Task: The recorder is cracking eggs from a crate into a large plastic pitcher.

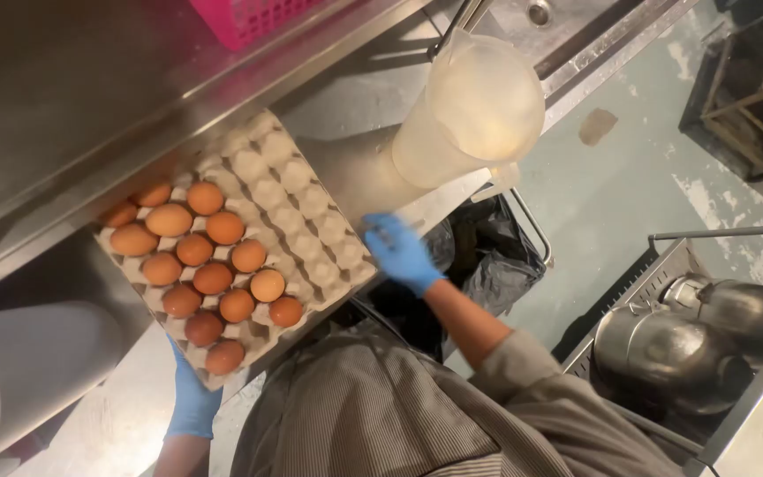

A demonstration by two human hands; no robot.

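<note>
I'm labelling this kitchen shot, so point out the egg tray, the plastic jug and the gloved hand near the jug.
egg tray (298, 190): head view, on its empty cups.
plastic jug (479, 102): head view, on its translucent wall.
right hand (399, 252): head view, on the blue glove's back.

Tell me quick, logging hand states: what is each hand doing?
Left hand: under the egg tray, holding it.
Right hand: blurred at the tray's edge, grip cannot be told.

Both hands, left and right, wear blue disposable gloves; the garment is grey-beige with fine stripes; sleeves pushed up.
</note>
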